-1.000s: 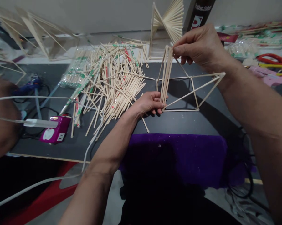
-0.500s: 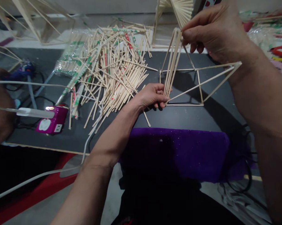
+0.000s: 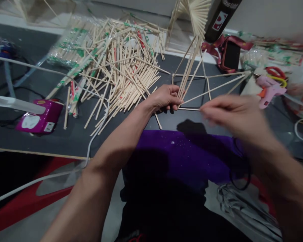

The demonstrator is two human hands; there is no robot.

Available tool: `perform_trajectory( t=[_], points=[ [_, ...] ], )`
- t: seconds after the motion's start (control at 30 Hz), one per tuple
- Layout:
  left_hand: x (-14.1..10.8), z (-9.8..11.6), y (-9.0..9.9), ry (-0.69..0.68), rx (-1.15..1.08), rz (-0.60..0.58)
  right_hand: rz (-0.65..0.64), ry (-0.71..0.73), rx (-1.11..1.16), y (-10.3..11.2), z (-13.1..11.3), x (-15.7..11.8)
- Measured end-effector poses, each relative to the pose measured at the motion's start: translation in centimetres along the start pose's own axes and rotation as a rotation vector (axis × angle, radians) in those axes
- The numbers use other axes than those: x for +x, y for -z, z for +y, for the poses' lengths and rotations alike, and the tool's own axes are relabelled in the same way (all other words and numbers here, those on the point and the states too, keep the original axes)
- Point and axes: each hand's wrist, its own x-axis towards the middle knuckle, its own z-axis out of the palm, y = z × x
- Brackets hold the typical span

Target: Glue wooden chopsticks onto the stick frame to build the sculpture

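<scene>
Gently does it: the left hand [image 3: 168, 96] pinches the stick frame [image 3: 212, 90] low, just right of upper centre; the right hand [image 3: 238, 116], fingers bunched, is too blurred to tell any hold; light pressure should avoid bending it

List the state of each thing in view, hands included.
Left hand: closed on the stick frame's near-left corner
Right hand: raised, blurred; contents unclear
Stick frame: open skeleton, several sticks slanting up from the held corner
Loose sticks: unwrapped, heaped untidily
Packaged sticks: in clear plastic
Pink glue gun: out of hand; on or off unclear
Handheld device: screen dark
Purple cloth: spread at the table's near edge
</scene>
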Motion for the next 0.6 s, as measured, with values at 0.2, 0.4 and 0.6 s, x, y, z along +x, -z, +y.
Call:
perform_trajectory(
  t=[0.2,0.4,0.6],
  points=[
    [0.3,-0.3,0.1,-0.051,0.011,-0.016,0.037,-0.256,-0.095,-8.6,3.9,0.5],
    [0.0,0.1,-0.2,-0.09,0.012,-0.03,0.18,-0.32,0.127,-10.5,4.7,1.8],
    [-0.3,0.2,-0.4,-0.111,0.024,-0.035,0.28,-0.336,0.087,-11.4,4.6,1.7]
  ],
)
